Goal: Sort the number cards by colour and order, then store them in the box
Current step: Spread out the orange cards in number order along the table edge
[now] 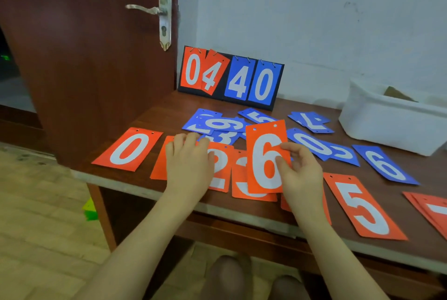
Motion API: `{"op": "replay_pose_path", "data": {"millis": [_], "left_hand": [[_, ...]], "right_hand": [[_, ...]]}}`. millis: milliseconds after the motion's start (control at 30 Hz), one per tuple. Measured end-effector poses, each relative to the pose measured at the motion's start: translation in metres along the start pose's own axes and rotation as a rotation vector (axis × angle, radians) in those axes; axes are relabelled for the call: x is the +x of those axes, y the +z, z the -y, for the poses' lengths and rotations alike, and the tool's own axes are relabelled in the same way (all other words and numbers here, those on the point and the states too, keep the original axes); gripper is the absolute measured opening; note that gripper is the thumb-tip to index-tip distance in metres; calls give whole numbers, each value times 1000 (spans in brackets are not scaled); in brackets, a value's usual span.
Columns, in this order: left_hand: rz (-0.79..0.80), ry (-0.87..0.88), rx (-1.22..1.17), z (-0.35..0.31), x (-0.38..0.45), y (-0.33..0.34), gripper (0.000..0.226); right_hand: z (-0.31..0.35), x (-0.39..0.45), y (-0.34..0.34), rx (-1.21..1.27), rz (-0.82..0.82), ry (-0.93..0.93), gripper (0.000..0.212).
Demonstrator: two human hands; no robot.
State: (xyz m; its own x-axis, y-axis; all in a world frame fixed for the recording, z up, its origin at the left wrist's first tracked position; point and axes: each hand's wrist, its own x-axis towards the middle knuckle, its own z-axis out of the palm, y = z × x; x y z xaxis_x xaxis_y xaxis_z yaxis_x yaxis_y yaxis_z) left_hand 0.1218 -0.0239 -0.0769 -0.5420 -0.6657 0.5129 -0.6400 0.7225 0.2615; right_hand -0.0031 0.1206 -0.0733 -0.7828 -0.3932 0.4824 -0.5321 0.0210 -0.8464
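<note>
The right hand [298,171] pinches an orange 6 card [266,157] by its right edge, thumb on the face and fingers curled behind, holding it upright and lifted above the table [154,116]. The card is orange with a white numeral and two punched holes along its top. Just left of the grip the left hand [187,166] lies flat, fingers straight, pressing on an orange card between the orange 0 card [128,148] and the orange 2 card [221,169]. Under the held card lies an orange 3 card [242,188]; right of the grip lies an orange 5 card [362,207]. Beyond the grip, blue cards [314,145] lie scattered. Farther right stands a white box [387,125] with something brown inside, hard to make out. Behind stands a flip scoreboard [231,77] reading 04 40.
</note>
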Motion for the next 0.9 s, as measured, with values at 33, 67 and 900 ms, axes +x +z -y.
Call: {"op": "replay_pose_path", "data": {"millis": [33,67,900], "left_hand": [[-40,13,-135,-8,0,-2,36],[-39,20,-309,-18,0,-3,39],[374,408,-631,-286,-33,54,38]], "right_hand": [[3,1,-5,31,1,-1,22],[6,1,-11,71,4,-4,22],[-68,7,-253,-930,112,195,30]]}}
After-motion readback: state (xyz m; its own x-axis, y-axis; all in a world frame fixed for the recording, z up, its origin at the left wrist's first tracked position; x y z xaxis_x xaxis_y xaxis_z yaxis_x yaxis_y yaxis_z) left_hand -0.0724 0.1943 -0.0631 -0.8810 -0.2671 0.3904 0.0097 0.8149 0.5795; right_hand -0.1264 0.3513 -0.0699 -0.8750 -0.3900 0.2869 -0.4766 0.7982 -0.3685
